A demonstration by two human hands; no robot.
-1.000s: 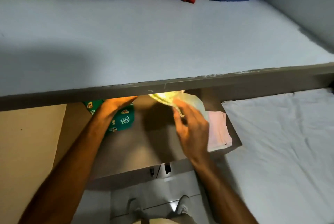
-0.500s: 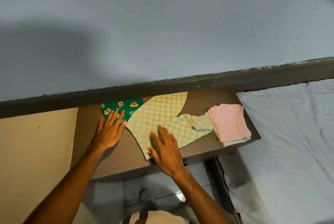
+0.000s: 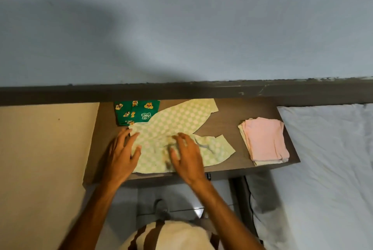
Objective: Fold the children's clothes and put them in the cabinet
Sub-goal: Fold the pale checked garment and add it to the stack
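A pale green checked pair of children's trousers (image 3: 177, 120) lies spread on a brown shelf board (image 3: 226, 128). My left hand (image 3: 121, 155) rests flat on its left edge, fingers apart. Flat on the garment's middle lies my right hand (image 3: 186, 157), over a crumpled leg. A folded green cartoon-print garment (image 3: 137, 111) sits at the back left, partly under the trousers. To the right lies a folded pink piece (image 3: 264, 138) on a cream one.
A wide grey-blue upper shelf (image 3: 181, 28) with a dark front edge (image 3: 201, 88) overhangs the board. A tan panel (image 3: 44, 149) stands at left. A bed with a white sheet (image 3: 327, 169) is at right. Tiled floor (image 3: 181, 199) shows below.
The view has tilted down. The trousers went from being held under the shelf to lying spread on the board. My left hand slid from the green garment onto the trousers' edge.
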